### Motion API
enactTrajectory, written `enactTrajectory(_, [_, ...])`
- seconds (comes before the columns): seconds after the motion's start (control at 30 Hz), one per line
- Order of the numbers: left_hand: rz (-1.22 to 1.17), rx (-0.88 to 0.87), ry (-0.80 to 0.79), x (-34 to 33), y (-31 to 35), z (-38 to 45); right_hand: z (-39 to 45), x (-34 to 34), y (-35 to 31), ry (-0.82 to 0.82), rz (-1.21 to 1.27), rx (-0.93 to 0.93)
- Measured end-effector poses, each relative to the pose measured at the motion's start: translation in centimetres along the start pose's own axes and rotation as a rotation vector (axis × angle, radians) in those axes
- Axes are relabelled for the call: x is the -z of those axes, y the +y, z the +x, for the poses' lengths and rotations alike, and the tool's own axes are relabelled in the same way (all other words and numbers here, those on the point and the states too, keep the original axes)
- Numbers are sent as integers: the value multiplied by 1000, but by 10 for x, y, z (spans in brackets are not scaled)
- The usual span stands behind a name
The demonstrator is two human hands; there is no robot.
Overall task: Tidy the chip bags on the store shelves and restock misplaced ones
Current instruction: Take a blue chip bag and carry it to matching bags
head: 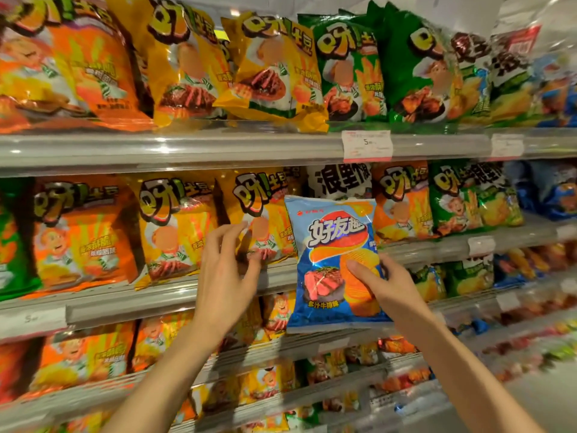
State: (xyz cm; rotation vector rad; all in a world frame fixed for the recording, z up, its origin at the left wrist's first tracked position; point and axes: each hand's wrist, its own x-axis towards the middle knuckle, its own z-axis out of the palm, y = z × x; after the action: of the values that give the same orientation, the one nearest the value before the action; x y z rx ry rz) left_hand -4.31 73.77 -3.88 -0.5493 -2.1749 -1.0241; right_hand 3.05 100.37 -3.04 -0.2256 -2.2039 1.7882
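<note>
My right hand (387, 285) grips a blue chip bag (327, 245) with a steak picture, holding it upright in front of the middle shelf. My left hand (228, 267) is raised beside it with fingers spread, its fingertips at the lower part of a yellow chip bag (265, 207) standing on the middle shelf (131, 301). Whether the fingers pinch that bag I cannot tell. Yellow, orange and green bags of one brand fill the upper and middle shelves.
A black-and-white bag (340, 179) stands behind the blue one. Blue bags (543, 192) sit at the far right of the middle shelf. Price tags (367, 146) hang on the upper shelf rail. Lower shelves hold several more orange and yellow bags.
</note>
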Motion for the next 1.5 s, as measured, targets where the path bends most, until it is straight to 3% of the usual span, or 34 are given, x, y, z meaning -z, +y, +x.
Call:
enactTrajectory(0.17, [-329, 197, -300, -23, 28, -37, -9, -5, 14, -14, 43, -40])
enactTrajectory(0.27, [-472, 272, -388, -41, 51, -52, -16, 8, 25, -68, 53, 8])
enactTrajectory(0.53, [-473, 296, -376, -112, 153, -77, -22, 120, 60, -159, 188, -64])
enactTrajectory(0.93, [-567, 273, -510, -291, 317, -74, -11, 358, 109, -14, 208, -145])
enactTrajectory(1.2, [-631, 228, -597, -403, 365, -26, 45, 460, 129, 121, 150, -131])
enactTrajectory(1.5, [-748, 228, -556, -511, 412, 41, 143, 555, 133, 164, 57, -94])
